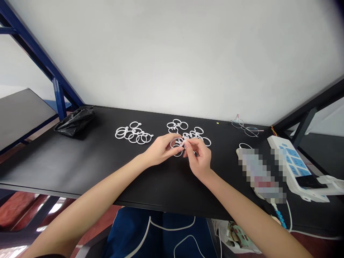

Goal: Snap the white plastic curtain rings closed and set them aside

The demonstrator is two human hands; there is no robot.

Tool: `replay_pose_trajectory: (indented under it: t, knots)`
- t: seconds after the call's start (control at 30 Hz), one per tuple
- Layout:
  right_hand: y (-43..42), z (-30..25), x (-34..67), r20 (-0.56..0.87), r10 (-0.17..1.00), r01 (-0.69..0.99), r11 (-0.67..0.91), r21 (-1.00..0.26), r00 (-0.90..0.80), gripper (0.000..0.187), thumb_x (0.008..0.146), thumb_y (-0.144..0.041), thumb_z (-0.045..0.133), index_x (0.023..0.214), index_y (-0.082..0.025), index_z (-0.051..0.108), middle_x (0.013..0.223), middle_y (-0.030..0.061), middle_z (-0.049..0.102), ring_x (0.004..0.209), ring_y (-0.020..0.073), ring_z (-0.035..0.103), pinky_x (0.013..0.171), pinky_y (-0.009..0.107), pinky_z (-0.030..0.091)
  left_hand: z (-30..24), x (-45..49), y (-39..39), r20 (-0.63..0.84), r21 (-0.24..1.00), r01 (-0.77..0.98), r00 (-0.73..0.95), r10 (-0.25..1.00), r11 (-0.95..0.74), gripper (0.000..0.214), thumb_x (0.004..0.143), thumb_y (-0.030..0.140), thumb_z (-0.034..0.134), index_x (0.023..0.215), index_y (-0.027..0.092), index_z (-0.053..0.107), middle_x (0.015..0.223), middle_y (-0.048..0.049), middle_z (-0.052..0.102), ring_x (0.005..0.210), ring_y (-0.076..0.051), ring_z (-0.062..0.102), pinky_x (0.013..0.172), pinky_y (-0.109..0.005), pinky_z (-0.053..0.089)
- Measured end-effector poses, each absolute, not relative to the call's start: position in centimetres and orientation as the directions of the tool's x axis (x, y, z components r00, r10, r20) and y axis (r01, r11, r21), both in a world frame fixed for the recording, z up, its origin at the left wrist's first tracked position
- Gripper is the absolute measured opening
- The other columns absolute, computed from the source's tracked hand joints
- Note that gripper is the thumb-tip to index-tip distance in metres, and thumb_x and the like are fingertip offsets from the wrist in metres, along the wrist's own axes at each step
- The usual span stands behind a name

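Both hands meet over the middle of the black table. My left hand [161, 149] is closed on a white plastic ring [173, 143], thumb and fingers pinching its right side. My right hand [199, 157] pinches the same ring where the fingertips of both hands come together; the exact grip point is partly hidden by the fingers. Just behind and under the hands lies a loose pile of white rings [206, 141] with small knobs or clips. Farther left, another cluster of similar white rings [134, 135] lies apart from the hands.
A black plastic bag [75, 121] lies at the back left. Eyeglasses [248, 129] rest at the back right. A phone with a cable [260, 175] and a white power strip [294, 163] occupy the right side. A grey-white wall [172, 61] rises behind the table [88, 165].
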State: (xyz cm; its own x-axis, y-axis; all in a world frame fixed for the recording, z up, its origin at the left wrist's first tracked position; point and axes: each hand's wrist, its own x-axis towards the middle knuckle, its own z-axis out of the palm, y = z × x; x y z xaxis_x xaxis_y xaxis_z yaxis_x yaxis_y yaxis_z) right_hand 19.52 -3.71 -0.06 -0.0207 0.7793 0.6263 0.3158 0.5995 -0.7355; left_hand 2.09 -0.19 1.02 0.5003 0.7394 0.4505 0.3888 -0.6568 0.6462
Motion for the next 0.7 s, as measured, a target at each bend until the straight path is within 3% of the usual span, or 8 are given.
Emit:
replay_pose_trajectory:
  t: [0.1, 0.3, 0.5, 0.7]
  knots:
    - [-3.67, 0.03, 19.68, 0.599, 0.797, 0.312, 0.59, -0.745, -0.077, 0.009, 0.096, -0.026, 0.05, 0.091, -0.02, 0.055, 0.073, -0.0006, 0.063, 0.05, 0.0094, 0.059, 0.05, 0.023, 0.048, 1.34, 2.33, -0.45, 0.432, 0.732, 0.331, 0.449, 0.782, -0.595, 0.033, 0.09, 0.045, 0.055, 0.104, 0.015, 0.06, 0.067, 0.0024, 0.051, 0.058, -0.01, 0.046, 0.057, -0.022, 0.045]
    - [-3.51, -0.42, 19.84, 0.483, 0.836, 0.281, 0.545, -0.79, -0.262, 0.021, 0.101, -0.029, 0.037, 0.083, -0.021, 0.046, 0.06, -0.0041, 0.055, 0.045, 0.0087, 0.051, 0.049, 0.023, 0.042, 1.58, 2.81, -0.78, 0.267, 0.941, 0.06, 0.469, 0.842, -0.333, 0.033, 0.093, 0.046, 0.048, 0.095, 0.015, 0.057, 0.072, 0.0011, 0.056, 0.056, -0.008, 0.053, 0.052, -0.02, 0.051]
    - [-3.62, -0.32, 19.76, 0.433, 0.847, 0.307, 0.52, -0.797, -0.309, 0.033, 0.102, -0.034, 0.034, 0.072, -0.022, 0.039, 0.053, -0.0055, 0.045, 0.044, 0.009, 0.042, 0.048, 0.024, 0.035, 1.14, 2.94, -0.42, 0.237, 0.966, -0.019, 0.456, 0.858, -0.257, 0.032, 0.092, 0.046, 0.051, 0.087, 0.015, 0.057, 0.058, 0.0066, 0.044, 0.048, -0.006, 0.048, 0.052, -0.021, 0.053]
    - [-3.76, -0.04, 19.69, 0.412, 0.843, 0.266, 0.509, -0.819, -0.345, 0.033, 0.103, -0.035, 0.034, 0.072, -0.022, 0.038, 0.054, -0.0054, 0.045, 0.045, 0.0084, 0.04, 0.048, 0.023, 0.034, 1.49, 2.73, -0.44, 0.225, 0.967, -0.001, 0.466, 0.856, -0.254, 0.029, 0.091, 0.042, 0.051, 0.082, 0.014, 0.055, 0.059, 0.0059, 0.046, 0.048, -0.007, 0.053, 0.049, -0.019, 0.049]
